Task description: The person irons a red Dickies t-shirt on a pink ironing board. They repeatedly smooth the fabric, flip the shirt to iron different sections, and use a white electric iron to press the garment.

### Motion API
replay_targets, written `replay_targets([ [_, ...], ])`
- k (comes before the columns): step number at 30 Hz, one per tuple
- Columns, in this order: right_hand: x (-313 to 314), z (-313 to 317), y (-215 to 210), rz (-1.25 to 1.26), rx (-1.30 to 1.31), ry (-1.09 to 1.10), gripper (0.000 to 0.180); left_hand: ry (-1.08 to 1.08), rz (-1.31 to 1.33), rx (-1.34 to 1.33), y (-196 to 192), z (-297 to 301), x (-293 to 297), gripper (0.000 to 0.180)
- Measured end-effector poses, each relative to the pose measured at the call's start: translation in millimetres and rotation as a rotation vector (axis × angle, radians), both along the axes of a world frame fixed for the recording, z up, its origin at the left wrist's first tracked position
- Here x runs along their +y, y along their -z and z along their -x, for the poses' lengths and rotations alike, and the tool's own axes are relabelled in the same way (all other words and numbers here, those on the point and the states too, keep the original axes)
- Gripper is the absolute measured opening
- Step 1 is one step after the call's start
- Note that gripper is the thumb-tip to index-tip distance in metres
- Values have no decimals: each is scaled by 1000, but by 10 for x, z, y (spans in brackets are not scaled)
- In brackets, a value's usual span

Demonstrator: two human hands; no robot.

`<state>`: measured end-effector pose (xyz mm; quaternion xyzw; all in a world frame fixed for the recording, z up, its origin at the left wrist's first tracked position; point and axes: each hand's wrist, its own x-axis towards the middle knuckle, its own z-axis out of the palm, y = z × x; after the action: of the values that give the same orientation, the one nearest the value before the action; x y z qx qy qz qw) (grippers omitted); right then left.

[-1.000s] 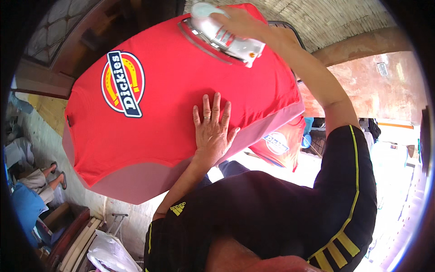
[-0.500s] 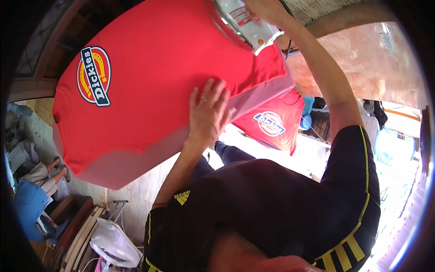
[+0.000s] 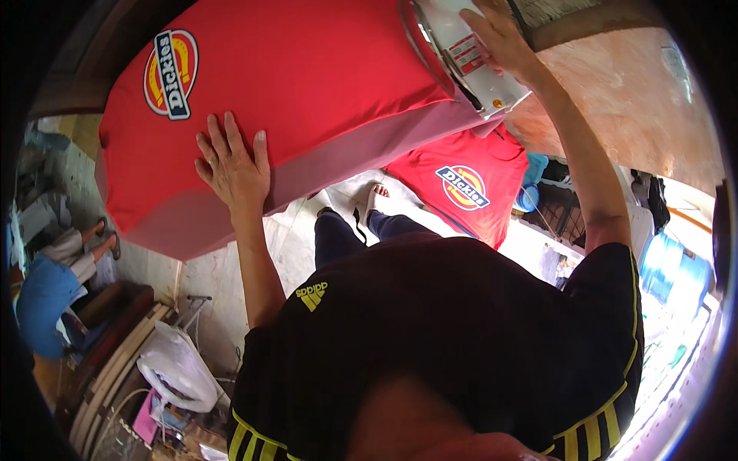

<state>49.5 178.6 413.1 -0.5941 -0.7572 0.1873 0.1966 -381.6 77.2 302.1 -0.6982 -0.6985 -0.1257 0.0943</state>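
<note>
A red T-shirt [image 3: 307,69] with a round, multicoloured printed badge is spread over a mauve-covered ironing board [image 3: 346,165]. My left hand [image 3: 233,170] lies on the shirt near the board's near edge, below the badge, fingers stretched and spread. At the board's right end, my right hand [image 3: 500,38] is on top of a white and chrome iron [image 3: 469,65], fingers curving over its body; the grip is partly cut off by the picture's top edge. Another red T-shirt [image 3: 488,173] with a similar badge lies beyond the board's near edge, at the right.
At the far left sits a person in blue [image 3: 50,303], legs stretched toward the board. Lower left, a white plastic bag [image 3: 181,369] lies beside stacked boards [image 3: 119,376]. A wooden panel [image 3: 638,96] rises at the right, with a blue container [image 3: 673,265] below it.
My left hand has moved left along the shirt, its fingers spreading wider. My right hand and the iron have shifted right, toward the board's end. The view has moved a little.
</note>
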Motion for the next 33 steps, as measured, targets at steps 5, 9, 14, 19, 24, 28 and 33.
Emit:
replay_targets([
  [5,66,623,229,39,-41,-292,52,-40,-43,-3,61,66,38,62],
  [9,-217,1248,-112,376,24,-434,55,-52,-44,-15,70,74,11,61],
  [14,-504,1125,-146,369,84,-526,47,-33,-105,-34,76,68,14,61],
  [19,-374,1360,-110,366,236,-296,43,-28,-104,-46,45,61,28,60],
  [24,-565,1582,124,84,371,-346,30,-35,-61,-74,-28,21,32,61],
  [28,-237,1605,182,172,557,44,34,-53,6,-96,-149,0,-3,61],
  [33,851,1623,-7,170,652,233,35,-18,48,-204,-223,-99,108,65],
])
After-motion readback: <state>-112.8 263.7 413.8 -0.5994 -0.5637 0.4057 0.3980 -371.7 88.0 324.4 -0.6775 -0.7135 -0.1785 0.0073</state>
